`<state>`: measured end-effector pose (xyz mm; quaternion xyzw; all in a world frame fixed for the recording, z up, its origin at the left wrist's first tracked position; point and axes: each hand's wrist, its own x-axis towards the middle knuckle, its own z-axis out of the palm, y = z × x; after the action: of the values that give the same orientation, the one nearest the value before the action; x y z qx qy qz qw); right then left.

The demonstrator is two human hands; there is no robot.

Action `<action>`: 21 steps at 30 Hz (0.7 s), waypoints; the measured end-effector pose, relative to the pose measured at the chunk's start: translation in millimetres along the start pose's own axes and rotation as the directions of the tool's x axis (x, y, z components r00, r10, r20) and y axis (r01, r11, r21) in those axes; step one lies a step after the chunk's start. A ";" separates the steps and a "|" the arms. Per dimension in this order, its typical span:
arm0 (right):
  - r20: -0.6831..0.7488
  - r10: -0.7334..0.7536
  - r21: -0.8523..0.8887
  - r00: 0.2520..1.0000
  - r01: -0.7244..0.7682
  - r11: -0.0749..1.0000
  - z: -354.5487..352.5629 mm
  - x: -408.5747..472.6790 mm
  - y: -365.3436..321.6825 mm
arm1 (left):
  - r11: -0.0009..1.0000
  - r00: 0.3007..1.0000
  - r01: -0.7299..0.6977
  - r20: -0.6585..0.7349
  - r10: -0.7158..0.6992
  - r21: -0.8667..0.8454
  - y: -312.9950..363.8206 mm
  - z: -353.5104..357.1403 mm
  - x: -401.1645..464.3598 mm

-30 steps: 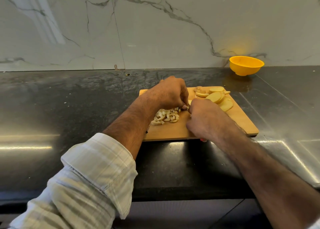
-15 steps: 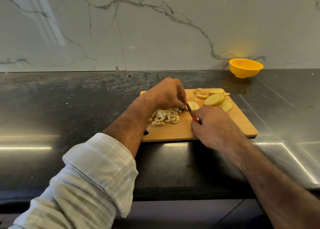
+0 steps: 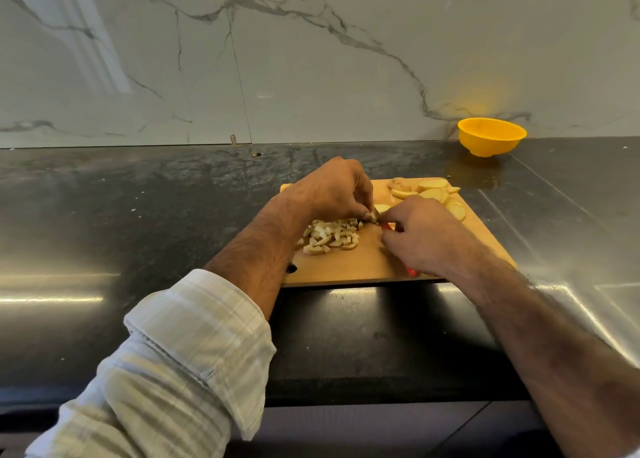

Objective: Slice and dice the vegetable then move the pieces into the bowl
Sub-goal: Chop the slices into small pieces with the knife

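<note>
A wooden cutting board (image 3: 349, 267) lies on the dark counter. A pile of diced pale vegetable pieces (image 3: 330, 236) sits on its left half. Round yellow slices (image 3: 433, 194) lie at its far right corner. My left hand (image 3: 332, 191) pinches a slice (image 3: 380, 209) at the board's middle with curled fingertips. My right hand (image 3: 420, 236) grips a red-handled knife (image 3: 411, 270); the blade is hidden between the two hands, and only bits of red handle show. An empty yellow bowl (image 3: 491, 139) stands at the back right by the wall.
The marble backsplash (image 3: 311, 59) rises behind the counter. The black counter (image 3: 138, 215) stretches left, and a shiny steel surface (image 3: 571, 232) lies to the right of the board. The counter's front edge runs just below the board.
My right hand has shifted forward and left with the knife, closing against my left hand's fingertips. The slice seen beside the blade half a second ago is now mostly covered.
</note>
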<state>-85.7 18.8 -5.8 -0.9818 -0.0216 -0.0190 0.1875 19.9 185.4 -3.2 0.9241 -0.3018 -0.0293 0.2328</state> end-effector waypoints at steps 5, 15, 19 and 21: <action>-0.065 0.078 0.193 0.995 -0.065 0.979 -8.9 -33.7 26.7 | 0.998 0.996 -0.050 0.075 0.048 0.023 5.5 7.6 3.4; 0.001 0.135 0.028 0.991 -0.135 0.990 -5.9 -35.7 34.7 | 0.995 0.987 -0.070 0.152 0.057 0.078 8.4 12.0 5.5; 0.019 0.086 -0.021 0.996 -0.086 0.996 -3.6 -24.8 34.2 | 0.984 0.987 -0.081 0.153 0.057 0.156 11.7 10.9 6.8; 0.026 0.051 -0.025 0.998 -0.050 0.998 -4.7 -14.9 31.8 | 0.981 0.990 -0.059 0.139 0.033 0.184 11.5 9.0 5.6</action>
<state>-99.1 -13.0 -13.7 -0.9845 0.0007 -0.0013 0.1757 16.5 170.3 -5.6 0.9305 -0.3397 -0.0581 0.1240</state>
